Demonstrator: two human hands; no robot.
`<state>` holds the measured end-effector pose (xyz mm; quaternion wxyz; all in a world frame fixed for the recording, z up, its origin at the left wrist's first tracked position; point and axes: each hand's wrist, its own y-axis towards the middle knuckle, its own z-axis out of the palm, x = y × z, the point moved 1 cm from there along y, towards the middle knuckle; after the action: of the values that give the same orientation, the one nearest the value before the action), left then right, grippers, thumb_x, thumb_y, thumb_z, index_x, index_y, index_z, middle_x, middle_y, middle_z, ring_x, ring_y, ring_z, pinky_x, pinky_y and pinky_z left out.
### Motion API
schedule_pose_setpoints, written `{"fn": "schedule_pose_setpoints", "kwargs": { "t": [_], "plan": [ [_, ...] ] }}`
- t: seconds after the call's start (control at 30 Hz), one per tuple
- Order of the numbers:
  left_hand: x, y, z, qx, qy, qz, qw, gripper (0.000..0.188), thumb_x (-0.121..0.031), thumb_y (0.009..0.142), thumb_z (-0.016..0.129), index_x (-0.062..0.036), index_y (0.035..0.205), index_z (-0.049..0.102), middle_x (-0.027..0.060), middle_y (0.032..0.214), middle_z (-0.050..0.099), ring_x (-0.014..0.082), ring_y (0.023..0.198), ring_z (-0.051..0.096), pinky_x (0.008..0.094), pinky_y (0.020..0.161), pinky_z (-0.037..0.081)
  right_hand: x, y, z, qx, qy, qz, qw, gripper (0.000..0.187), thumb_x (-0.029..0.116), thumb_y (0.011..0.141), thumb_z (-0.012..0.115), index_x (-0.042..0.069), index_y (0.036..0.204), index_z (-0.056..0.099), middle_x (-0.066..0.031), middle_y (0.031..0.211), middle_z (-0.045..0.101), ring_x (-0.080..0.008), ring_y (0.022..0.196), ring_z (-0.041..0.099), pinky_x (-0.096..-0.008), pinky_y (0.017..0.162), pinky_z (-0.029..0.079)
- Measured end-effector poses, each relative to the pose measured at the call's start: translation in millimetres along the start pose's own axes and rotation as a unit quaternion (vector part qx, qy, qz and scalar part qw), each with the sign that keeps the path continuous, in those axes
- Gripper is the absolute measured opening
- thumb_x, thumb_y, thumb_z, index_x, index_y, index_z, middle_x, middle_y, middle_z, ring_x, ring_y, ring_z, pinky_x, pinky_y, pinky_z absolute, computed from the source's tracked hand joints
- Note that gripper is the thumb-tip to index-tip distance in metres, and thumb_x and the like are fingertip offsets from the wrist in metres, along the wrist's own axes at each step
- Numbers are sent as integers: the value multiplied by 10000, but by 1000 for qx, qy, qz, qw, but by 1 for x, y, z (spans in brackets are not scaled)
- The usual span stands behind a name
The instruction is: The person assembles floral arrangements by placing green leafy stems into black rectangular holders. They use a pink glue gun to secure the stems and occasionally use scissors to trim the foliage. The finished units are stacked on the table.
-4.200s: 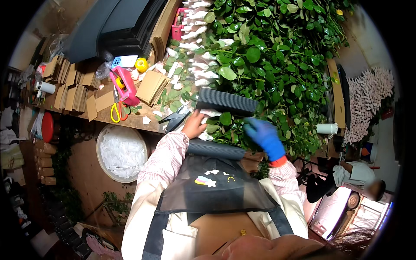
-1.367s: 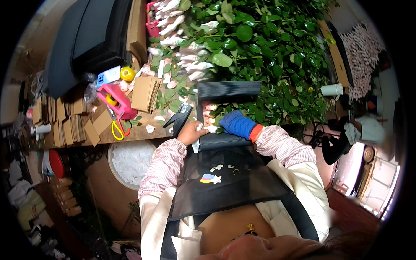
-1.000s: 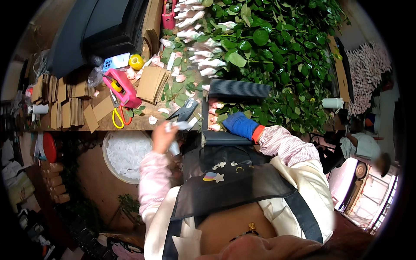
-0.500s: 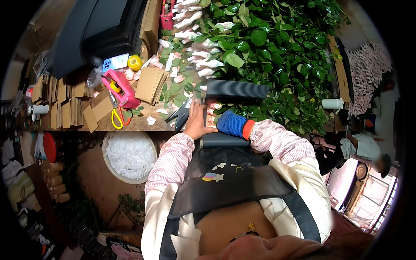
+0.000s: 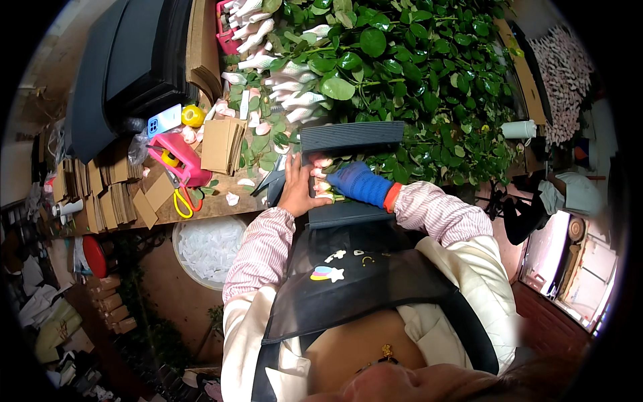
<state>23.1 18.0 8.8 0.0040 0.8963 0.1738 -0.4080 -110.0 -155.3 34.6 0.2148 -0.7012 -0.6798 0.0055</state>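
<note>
My left hand (image 5: 295, 187) is bare, its fingers stretched out and apart along the left side of a few pale pink roses (image 5: 321, 173). My right hand (image 5: 360, 183), in a blue knit glove with an orange cuff, lies over the rose stems. Its fingers are bunched at the rose heads and partly hidden. The roses lie on a dark corrugated sheet; its ridged far part (image 5: 351, 137) stands up behind them, and its near part (image 5: 348, 215) lies at the table edge by my apron (image 5: 355, 288). Dark-handled shears (image 5: 271, 184) lie beside my left hand.
Leafy rose stems (image 5: 429, 87) with white-netted heads (image 5: 295, 94) fill the far side. Leftward are cardboard pieces (image 5: 222, 145), a pink tape dispenser (image 5: 179, 159), scissors (image 5: 183, 199), a phone (image 5: 165, 121) and dark sheets (image 5: 140, 63). A tub of white pieces (image 5: 209, 251) stands below.
My gloved right hand has reached left and slightly farther in over the rose heads. My left hand stays beside them. The whole view has shifted and turned a little.
</note>
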Motion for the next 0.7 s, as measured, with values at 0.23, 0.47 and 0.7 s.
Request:
{"fn": "schedule_pose_setpoints", "kwargs": {
  "t": [0.23, 0.47, 0.7],
  "plan": [
    [3, 8, 14, -75, -29, -17, 997, 790, -388, 709, 941, -37, 1313, 571, 332, 1654, 196, 552, 1554, 46, 588, 1250, 190, 1, -5, -22, 90, -65, -19, 994, 468, 397, 980, 598, 262, 1423, 531, -151, 972, 757, -351, 807, 743, -491, 695, 561],
    [-4, 4, 14, -102, -21, -5, 995, 754, -351, 714, 926, -86, 1332, 587, 300, 1664, 208, 543, 1556, 62, 588, 1252, 194, -12, 4, -25, 57, -44, 79, 994, 292, 359, 960, 605, 157, 1169, 639, -137, 940, 761, -353, 827, 751, -507, 694, 569],
    [-1, 8, 16, -98, -23, -12, 995, 613, -338, 727, 921, -90, 1229, 672, 317, 1643, 243, 542, 1546, 80, 587, 1246, 207, -10, 9, -2, 6, -27, 56, 998, 303, 283, 992, 555, 178, 1258, 657, -183, 1142, 739, -354, 923, 768, -502, 736, 590]
  ]
}}
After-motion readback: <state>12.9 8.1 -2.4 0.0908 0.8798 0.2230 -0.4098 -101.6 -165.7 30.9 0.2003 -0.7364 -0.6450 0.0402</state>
